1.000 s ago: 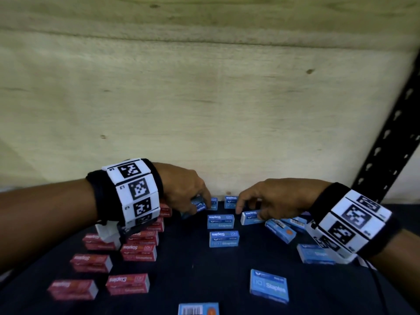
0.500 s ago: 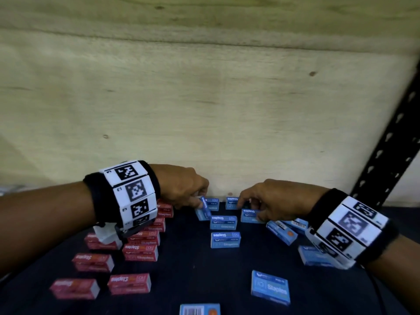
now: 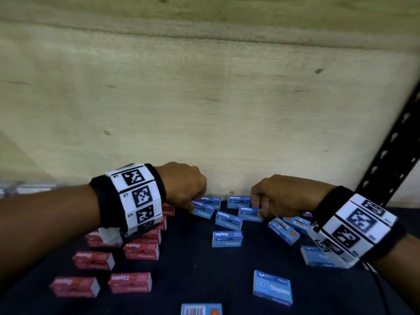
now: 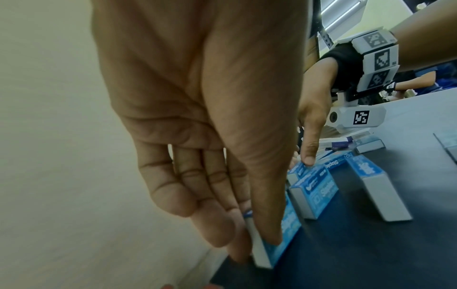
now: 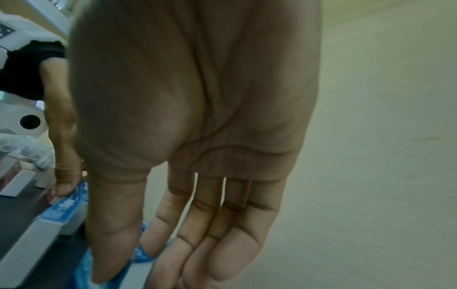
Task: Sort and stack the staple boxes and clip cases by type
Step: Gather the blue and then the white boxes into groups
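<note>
while the left hand (image 3: 181,187) pinches a blue staple box (image 3: 203,209) between thumb and fingers, tipped on its edge against the back of the shelf, the right hand (image 3: 284,196) closes thumb and fingers on another blue staple box (image 3: 249,214) just beside it. the left wrist view shows the thumb (image 4: 262,195) along the printed face and the fingers (image 4: 217,224) behind the box (image 4: 277,240), so that hold is firm; the right wrist view shows thumb and fingers straddling a blue box (image 5: 141,254), though blur leaves it unclear how tightly.

a second ago the left-hand box sat near the back row with fingers just reaching it; since then it has been tilted up and drawn slightly toward the other blue ones, and the right hand has slid from a farther box onto the nearer one. that suggests both hands are gathering blue boxes toward one pile, while red staple boxes (image 3: 141,251) are already partly stacked at left.

other blue boxes (image 3: 227,239) lie loose on the dark shelf surface (image 3: 193,269). no clip cases can be made out. the wrist bands hide part of the red stack and a blue box (image 3: 313,255) at right, and one box (image 3: 201,309) is cut off at the bottom edge.
</note>
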`<state>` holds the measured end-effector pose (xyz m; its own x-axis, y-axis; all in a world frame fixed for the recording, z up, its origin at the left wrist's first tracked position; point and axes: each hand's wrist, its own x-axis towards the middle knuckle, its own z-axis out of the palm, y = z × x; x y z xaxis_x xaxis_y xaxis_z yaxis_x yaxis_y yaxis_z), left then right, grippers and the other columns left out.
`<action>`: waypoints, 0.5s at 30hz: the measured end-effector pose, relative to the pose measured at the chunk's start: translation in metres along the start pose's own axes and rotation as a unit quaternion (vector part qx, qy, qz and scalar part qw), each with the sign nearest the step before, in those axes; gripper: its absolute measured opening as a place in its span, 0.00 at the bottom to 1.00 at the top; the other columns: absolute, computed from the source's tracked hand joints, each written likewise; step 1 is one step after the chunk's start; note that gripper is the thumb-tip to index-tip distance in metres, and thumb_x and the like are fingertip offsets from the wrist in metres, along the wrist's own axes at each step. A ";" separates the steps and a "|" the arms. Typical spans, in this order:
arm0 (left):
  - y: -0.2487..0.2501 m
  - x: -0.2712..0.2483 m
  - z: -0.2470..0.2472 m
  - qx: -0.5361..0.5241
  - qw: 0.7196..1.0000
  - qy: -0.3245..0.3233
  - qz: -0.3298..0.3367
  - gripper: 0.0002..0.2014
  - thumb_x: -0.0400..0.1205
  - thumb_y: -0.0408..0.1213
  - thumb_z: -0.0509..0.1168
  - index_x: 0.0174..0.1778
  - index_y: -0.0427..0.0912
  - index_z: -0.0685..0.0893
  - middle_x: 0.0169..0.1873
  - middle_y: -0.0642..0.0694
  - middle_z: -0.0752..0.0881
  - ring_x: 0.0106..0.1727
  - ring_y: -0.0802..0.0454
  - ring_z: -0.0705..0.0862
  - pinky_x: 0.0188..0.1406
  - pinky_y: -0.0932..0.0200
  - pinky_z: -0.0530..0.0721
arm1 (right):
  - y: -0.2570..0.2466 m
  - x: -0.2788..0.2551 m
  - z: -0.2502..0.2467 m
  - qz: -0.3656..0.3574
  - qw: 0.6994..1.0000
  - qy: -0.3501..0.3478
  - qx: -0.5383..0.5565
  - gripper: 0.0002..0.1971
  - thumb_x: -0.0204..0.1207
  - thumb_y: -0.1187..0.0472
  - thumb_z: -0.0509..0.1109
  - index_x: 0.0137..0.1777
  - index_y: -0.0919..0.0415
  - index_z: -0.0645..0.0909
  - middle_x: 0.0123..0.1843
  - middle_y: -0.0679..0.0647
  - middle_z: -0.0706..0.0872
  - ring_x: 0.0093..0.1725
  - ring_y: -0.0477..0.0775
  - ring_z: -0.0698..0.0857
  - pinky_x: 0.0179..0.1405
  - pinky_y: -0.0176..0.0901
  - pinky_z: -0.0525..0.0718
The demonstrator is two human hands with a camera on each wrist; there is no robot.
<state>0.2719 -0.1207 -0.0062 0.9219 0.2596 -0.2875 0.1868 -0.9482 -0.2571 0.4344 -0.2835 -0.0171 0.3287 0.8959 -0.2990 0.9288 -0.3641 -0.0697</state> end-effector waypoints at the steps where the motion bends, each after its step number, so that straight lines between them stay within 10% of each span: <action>1: 0.001 0.001 0.001 -0.004 1.000 0.000 -0.001 0.15 0.79 0.51 0.71 0.58 0.48 0.85 0.40 0.54 0.78 0.43 0.51 0.79 0.36 0.59 0.73 | -0.001 0.001 0.001 -0.004 1.000 0.004 -0.002 0.09 0.78 0.53 0.75 0.56 0.51 0.83 0.44 0.43 0.86 0.46 0.50 0.87 0.49 0.43 0.85; 15: 0.016 0.014 0.003 -0.005 0.999 0.046 0.028 0.17 0.79 0.54 0.71 0.57 0.48 0.86 0.51 0.48 0.86 0.49 0.46 0.85 0.40 0.57 0.79 | -0.003 0.007 0.003 -0.016 0.999 0.029 0.009 0.09 0.78 0.52 0.75 0.55 0.49 0.81 0.44 0.42 0.84 0.41 0.45 0.82 0.35 0.34 0.75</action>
<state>0.2869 -0.1321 -0.0170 0.9583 0.1878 -0.2153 0.1365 -0.9630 -0.2325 0.4337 -0.2770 -0.0217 0.3082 0.9203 -0.2408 0.9360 -0.3386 -0.0961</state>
